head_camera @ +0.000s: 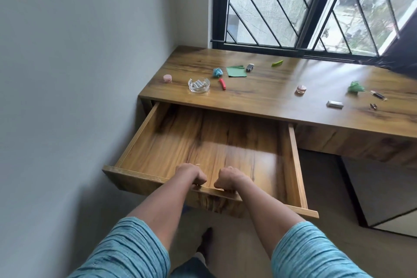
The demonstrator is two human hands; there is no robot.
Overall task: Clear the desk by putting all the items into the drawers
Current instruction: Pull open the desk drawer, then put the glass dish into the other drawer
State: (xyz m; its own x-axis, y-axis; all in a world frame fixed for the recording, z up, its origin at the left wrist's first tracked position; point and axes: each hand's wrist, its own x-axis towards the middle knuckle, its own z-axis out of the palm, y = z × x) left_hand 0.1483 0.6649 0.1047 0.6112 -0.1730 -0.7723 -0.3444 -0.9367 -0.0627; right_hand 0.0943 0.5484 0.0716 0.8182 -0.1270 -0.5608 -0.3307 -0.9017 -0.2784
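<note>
A wooden drawer (140,136) stands pulled far out of the desk (270,99), and nothing lies inside it. My left hand (190,175) and my right hand (230,179) both grip the top edge of its front panel, fingers curled over it. On the desktop lie a glass ashtray with several batteries (199,86), a pink jar (167,78), a red clip (222,83), a blue crumpled paper (217,72), a green paper (235,71), a small black device (249,67), a green clip (277,63), another small jar (301,89), a green crumpled paper (355,87) and a silver bar (334,104).
A grey wall (79,74) runs close along the drawer's left side. A barred window (293,7) stands behind the desk, with a dark curtain (401,52) at the right. Two small dark items (378,95) lie near the desk's right end. A second drawer front (352,142) sits shut.
</note>
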